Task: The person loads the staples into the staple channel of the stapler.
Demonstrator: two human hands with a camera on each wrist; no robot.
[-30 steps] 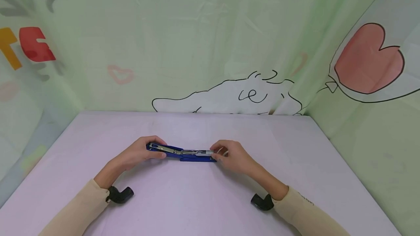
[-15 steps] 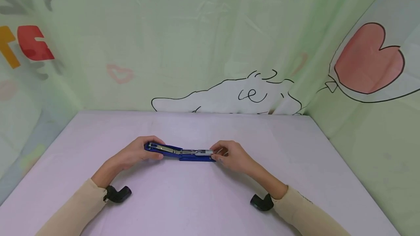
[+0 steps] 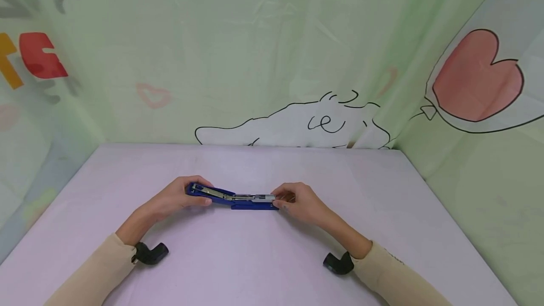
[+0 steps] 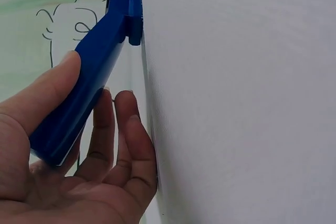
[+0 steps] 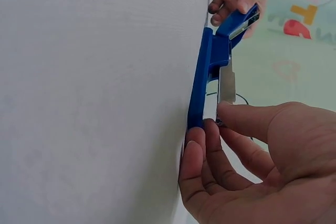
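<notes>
A blue stapler (image 3: 255,206) is spread wide in the head view, its top arm swung back to the left and its metal inside facing up. My left hand (image 3: 172,197) grips that blue top arm (image 4: 86,82) between thumb and fingers. At the other end, my right hand (image 3: 301,202) pinches the tip of the silver magazine (image 5: 227,85), thumb on the metal. The blue base (image 5: 199,85) lies along the table below the magazine, a gap showing between them. Whether staples sit in the magazine cannot be made out.
The table (image 3: 263,259) has a pale lilac cover. Behind it hangs a light green curtain (image 3: 221,51) with printed drawings. Dark wrist-worn cameras (image 3: 152,253) sit at both cuffs.
The left hand and the stapler's top arm have shifted very slightly left. The right hand keeps its pinch at the magazine tip, almost unmoved.
</notes>
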